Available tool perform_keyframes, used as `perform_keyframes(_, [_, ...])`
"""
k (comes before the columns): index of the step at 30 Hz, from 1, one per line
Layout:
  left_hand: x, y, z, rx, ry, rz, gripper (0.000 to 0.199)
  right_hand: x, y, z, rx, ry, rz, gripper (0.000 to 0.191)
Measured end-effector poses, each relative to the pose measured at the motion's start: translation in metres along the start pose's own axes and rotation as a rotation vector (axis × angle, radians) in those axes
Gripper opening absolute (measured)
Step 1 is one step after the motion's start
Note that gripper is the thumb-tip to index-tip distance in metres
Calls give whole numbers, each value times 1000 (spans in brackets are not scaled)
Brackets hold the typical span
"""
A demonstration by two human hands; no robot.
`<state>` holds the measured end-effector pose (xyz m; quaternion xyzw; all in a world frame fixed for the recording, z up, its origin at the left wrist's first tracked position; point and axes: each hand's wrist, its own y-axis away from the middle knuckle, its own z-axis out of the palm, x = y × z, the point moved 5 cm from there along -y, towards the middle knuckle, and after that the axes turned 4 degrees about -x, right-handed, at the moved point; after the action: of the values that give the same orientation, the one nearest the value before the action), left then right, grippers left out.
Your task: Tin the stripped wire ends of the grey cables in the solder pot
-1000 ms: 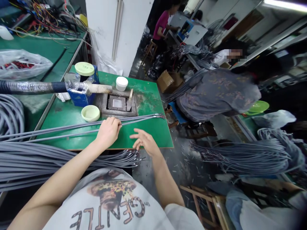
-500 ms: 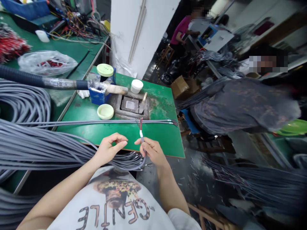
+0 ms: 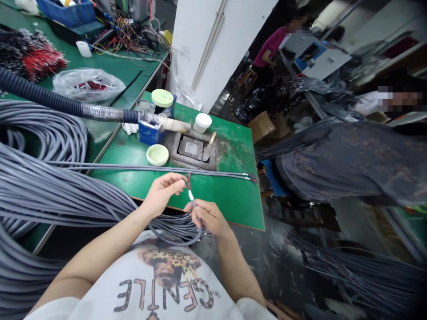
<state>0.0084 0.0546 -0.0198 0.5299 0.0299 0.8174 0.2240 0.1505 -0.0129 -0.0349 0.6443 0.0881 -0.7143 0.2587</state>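
My right hand [image 3: 210,216] grips a grey cable [image 3: 193,203] just below the white band [image 3: 191,194] near its end. Thin red and dark wires [image 3: 189,181] fan out beyond that band, pointing up and away from me. At the left side of these wires, my left hand [image 3: 166,192] pinches some wire ends between thumb and forefinger. The cable curves down under my right hand in a loop. Two more grey cables [image 3: 160,168] lie across the green board [image 3: 233,195], their stripped ends near its right edge.
A square metal well [image 3: 191,148] with a scraper [image 3: 209,147] sits beyond the cables. Around it are a pale lid [image 3: 158,154], a white tub [image 3: 202,122], a blue box [image 3: 148,134] and a black hose [image 3: 110,114]. Coiled grey cables [image 3: 60,191] fill the left. A co-worker [image 3: 336,160] is at right.
My left hand has moved right and up to the wires and closed on their ends. The cable end in my right hand now tilts left. The view has shifted a little.
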Motion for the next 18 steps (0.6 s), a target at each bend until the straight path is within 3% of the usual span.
perform_keyframes(9, [-6,-3,19,-165,296,-248,18,5,-4,6,-109,-146,18,43])
perform_keyframes(13, [-5,-3,19,-232,285,-236,21,10,-6,7,-106,-214,16,43])
perform_keyframes(18, [-6,-3,13,-254,204,-123,28,13,-7,9,-105,-289,-1,43])
